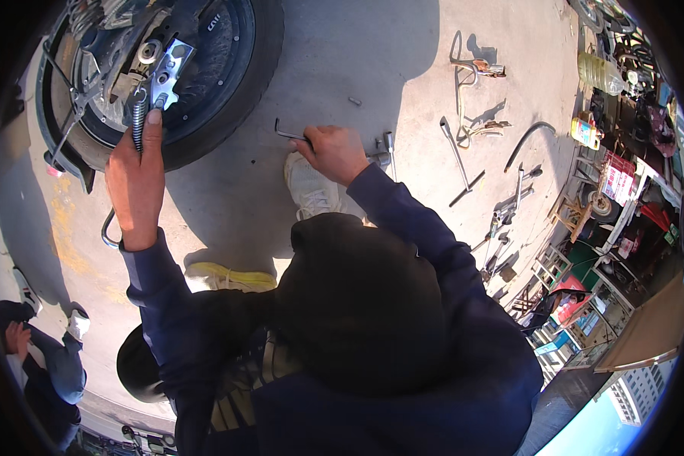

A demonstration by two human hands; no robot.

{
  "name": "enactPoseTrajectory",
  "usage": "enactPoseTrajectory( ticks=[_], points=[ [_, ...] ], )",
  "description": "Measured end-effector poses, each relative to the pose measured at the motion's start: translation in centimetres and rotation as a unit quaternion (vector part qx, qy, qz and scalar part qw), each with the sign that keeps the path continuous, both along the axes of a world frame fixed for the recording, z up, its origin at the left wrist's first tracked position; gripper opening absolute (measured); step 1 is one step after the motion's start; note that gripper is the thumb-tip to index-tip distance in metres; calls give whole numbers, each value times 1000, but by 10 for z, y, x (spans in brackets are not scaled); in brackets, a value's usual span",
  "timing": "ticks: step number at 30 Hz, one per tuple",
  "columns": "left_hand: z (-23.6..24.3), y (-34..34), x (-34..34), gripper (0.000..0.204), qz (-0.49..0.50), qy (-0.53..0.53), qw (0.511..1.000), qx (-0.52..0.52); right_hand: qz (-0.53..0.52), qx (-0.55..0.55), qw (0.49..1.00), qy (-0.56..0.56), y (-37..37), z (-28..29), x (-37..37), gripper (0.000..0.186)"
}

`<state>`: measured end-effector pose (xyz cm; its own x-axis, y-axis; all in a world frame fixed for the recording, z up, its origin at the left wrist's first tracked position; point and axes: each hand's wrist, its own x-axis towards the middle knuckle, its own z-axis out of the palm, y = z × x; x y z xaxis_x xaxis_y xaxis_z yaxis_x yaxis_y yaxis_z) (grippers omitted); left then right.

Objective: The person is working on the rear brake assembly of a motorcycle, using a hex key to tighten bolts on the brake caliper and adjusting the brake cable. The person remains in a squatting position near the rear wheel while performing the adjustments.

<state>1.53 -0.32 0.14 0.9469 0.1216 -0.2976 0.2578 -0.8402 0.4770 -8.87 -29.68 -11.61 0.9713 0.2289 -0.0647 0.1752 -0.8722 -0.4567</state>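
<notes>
A shiny silver kickstand with a flat bracket plate point(176, 67) and a coil spring point(139, 121) is in my left hand point(137, 186), the thumb pressed along its bar. A bent chrome end point(109, 229) shows below that hand. The bracket lies over the hub side of a black wheel point(235, 45) with a dark tyre; whether it touches the wheel I cannot tell. My right hand point(334, 154) is closed on a black L-shaped hex key point(287, 134), whose short end points away from me. It is above my white shoe point(308, 186), apart from the wheel.
A small metal cylinder point(354, 100) lies on the concrete. Right of my hand are a socket wrench point(390, 148), a long bar point(454, 148) and a black hose point(530, 138). Farther right stand a yellow jug point(585, 131) and clutter. Another person point(49, 357) is at the lower left.
</notes>
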Motion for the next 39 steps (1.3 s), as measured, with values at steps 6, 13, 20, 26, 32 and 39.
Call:
enactPoseTrajectory(
  ticks=[6, 13, 20, 26, 32, 39],
  points=[
    [-6, -9, -9, 65, 11, -46, 998, 46, -187, -63, 975, 97, -125, -13, -16, 37],
    [10, -39, -49, 30, -148, -381, 889, 208, -335, -77, 917, 202, -171, -20, -163, 31],
    [-49, -140, -73, 24, -223, 69, 965, -121, -395, -120, 868, 276, -132, -46, -281, 28],
    [-95, -175, -94, 28, -397, 157, 893, -140, -303, -184, 885, 300, -151, -55, -288, 26],
    [-125, -194, -91, 31, -450, 217, 847, -179, -358, -198, 867, 285, -198, -6, -235, 26],
    [-80, -203, -69, 60, -216, 404, 766, -450, -425, 328, 790, 296, -195, 180, -111, 61]
  ],
)
